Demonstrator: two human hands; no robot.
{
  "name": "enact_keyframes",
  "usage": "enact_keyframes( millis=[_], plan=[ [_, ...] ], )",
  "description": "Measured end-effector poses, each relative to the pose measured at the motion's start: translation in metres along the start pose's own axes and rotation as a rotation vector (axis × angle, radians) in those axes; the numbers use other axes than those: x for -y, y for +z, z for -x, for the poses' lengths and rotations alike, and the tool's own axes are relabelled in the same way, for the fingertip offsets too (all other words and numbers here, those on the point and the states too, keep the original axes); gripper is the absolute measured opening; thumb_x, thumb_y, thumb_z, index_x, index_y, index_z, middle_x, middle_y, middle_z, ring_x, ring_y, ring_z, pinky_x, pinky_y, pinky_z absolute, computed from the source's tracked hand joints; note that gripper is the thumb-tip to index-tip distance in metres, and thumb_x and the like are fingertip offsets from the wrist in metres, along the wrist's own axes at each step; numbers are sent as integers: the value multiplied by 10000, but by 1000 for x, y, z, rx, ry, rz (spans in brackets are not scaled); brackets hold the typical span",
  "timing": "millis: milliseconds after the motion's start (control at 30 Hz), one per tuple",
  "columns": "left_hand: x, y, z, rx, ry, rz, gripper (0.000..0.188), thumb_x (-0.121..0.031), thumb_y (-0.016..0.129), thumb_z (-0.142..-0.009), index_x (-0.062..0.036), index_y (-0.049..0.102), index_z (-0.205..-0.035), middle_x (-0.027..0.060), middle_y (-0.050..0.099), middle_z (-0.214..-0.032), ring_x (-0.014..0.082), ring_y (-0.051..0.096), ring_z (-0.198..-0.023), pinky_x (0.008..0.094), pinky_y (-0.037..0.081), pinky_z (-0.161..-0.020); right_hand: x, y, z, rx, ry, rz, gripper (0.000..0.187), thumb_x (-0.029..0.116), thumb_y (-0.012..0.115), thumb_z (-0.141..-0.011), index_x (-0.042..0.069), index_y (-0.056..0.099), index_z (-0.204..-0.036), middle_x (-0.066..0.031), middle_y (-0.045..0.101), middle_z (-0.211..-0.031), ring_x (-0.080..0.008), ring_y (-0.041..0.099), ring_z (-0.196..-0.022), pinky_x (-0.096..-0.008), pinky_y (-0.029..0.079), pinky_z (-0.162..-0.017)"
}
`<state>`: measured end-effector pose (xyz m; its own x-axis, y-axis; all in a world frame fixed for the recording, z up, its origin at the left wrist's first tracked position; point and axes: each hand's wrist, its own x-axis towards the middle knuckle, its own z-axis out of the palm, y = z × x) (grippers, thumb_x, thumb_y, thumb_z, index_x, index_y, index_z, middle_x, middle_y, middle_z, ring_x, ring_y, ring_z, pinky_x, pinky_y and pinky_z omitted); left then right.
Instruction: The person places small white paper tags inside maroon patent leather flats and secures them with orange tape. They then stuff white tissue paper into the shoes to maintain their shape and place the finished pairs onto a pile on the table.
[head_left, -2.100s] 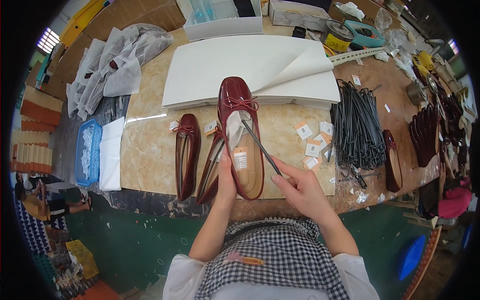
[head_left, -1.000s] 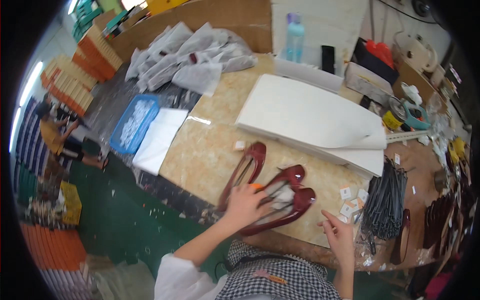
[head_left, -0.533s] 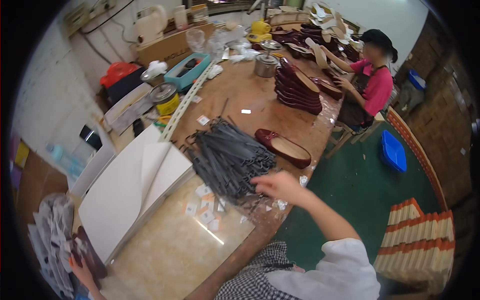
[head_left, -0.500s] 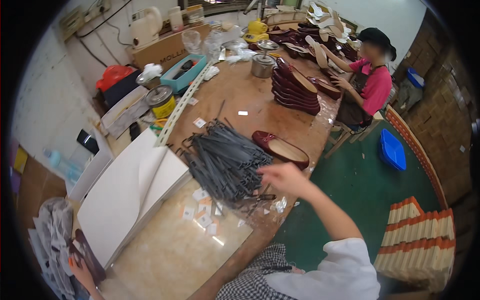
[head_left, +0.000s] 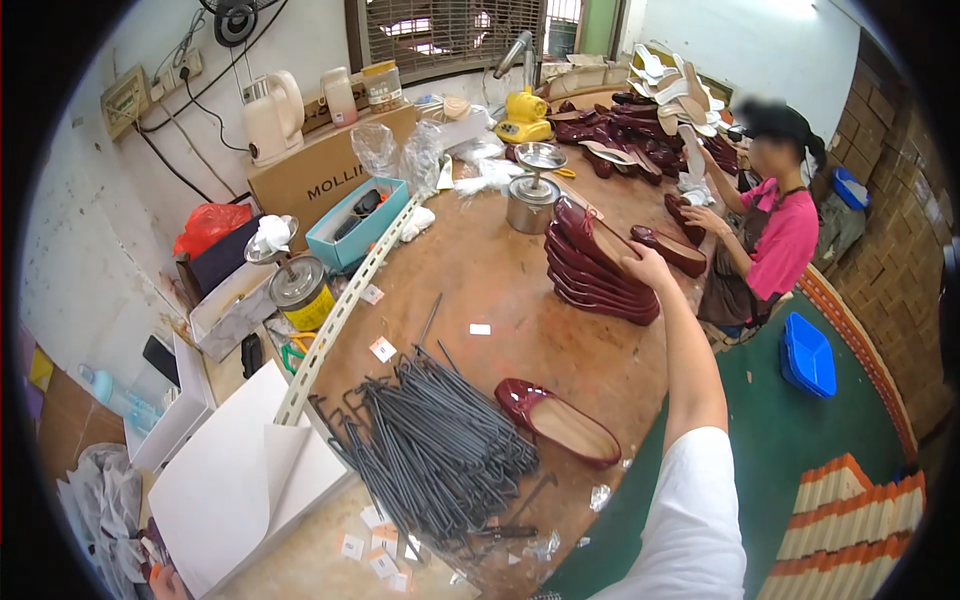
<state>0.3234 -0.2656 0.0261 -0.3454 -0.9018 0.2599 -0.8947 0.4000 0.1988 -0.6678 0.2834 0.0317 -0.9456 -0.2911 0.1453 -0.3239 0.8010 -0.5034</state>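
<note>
My right hand (head_left: 648,268) reaches far forward, its fingers closed on the heel end of the top shoe in a stack of burgundy flat shoes (head_left: 600,278). The stacked shoes are nested with beige insoles showing. At the lower left edge, my left hand (head_left: 168,582) is mostly cut off; its fingers are at a burgundy shoe (head_left: 153,545), of which only a sliver shows. A single burgundy flat with a bow (head_left: 560,425) lies on the table, beside a heap of dark grey hooked rods (head_left: 440,450).
A co-worker in pink (head_left: 780,235) handles shoes at the right. A lidded metal can (head_left: 532,203) stands behind the stack. A slotted metal strip (head_left: 345,315), white sheets (head_left: 230,480) and a teal box (head_left: 358,222) line the left. Blue basins (head_left: 808,355) sit on the floor.
My right hand has moved from beside the grey rods forward to the shoe stack and taken hold of the top shoe. My view has tilted up; the left hand has sunk toward the lower edge.
</note>
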Motion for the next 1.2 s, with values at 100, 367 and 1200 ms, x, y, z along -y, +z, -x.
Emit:
enact_keyframes(
  millis=[100,367,1200],
  plan=[
    [-36,0,-16,13,103,136,187,-54,583,-892,21,620,-1059,199,560,-1209,326,527,-1153,380,402,-998,11,4,8,75,-87,148,426,339,639,-808,118,653,-1171,-209,676,-1026,-360,643,-994,-424,494,-878],
    [-249,-16,28,78,337,201,258,11,620,-790,-3,626,-1048,164,547,-1280,325,478,-1235,400,353,-1048,77,-9,120,-150,-240,70,275,296,595,-887,66,686,-1005,-247,644,-878,-380,647,-846,-459,485,-736],
    [-130,59,284,184,-786,1198,650,-463,548,-911,12,468,-1348,145,550,-1284,222,547,-1137,337,425,-984,357,180,589,1051,-557,-474,421,223,509,-938,26,491,-1310,-229,661,-953,-348,648,-870,-410,499,-800]
  ],
)
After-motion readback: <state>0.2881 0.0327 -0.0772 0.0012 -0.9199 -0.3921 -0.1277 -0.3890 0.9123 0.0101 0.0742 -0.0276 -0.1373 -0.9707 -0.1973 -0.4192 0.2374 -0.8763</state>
